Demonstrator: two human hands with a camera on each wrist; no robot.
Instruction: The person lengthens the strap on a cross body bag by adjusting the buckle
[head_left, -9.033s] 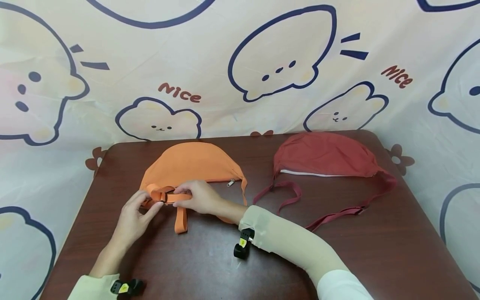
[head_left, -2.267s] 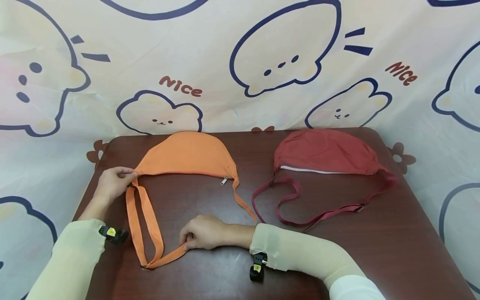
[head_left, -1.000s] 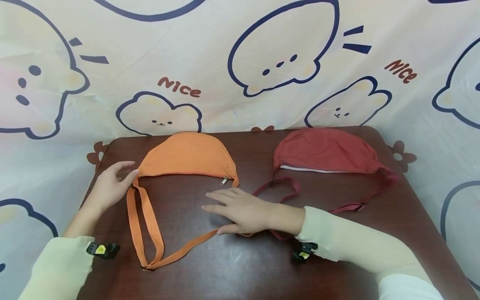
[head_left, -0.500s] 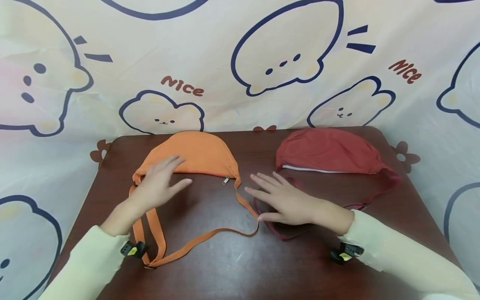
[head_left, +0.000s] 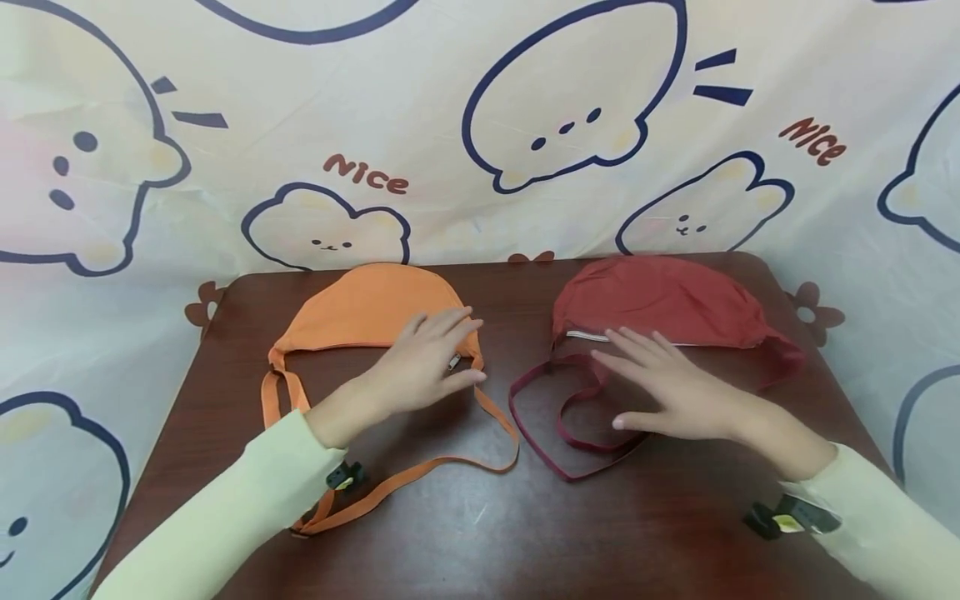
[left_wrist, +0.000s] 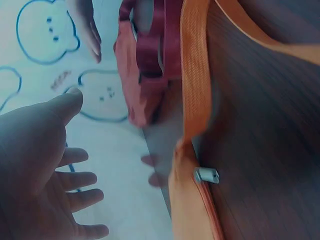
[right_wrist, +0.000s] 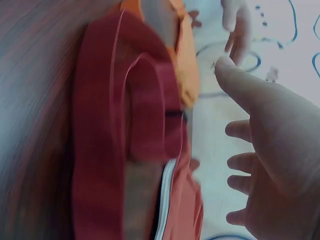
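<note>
An orange waist bag (head_left: pixel 352 312) lies flat at the back left of the table, its strap (head_left: pixel 412 475) looped out toward the front. My left hand (head_left: pixel 423 367) hovers with fingers spread over the bag's right end, holding nothing and partly covering the metal zipper pull (left_wrist: pixel 207 175). To the right lies a dark red waist bag (head_left: pixel 660 292) with a white zipper (right_wrist: pixel 166 200). Its strap (head_left: pixel 547 454) curls in front of it. Above that strap and the bag's front edge is my right hand (head_left: pixel 675 392), fingers extended and also holding nothing; it hides part of the strap.
The brown table (head_left: pixel 510 542) ends at the back against a white cloth backdrop (head_left: pixel 435 100) with cartoon bears. The orange strap's front bend (head_left: pixel 300 531) lies near the left forearm. Both wrists carry small black cameras.
The orange strap, bunched earlier, now lies spread out. My right hand has let go of it and moved right over the red strap; my left has left the orange bag's left corner, moving right.
</note>
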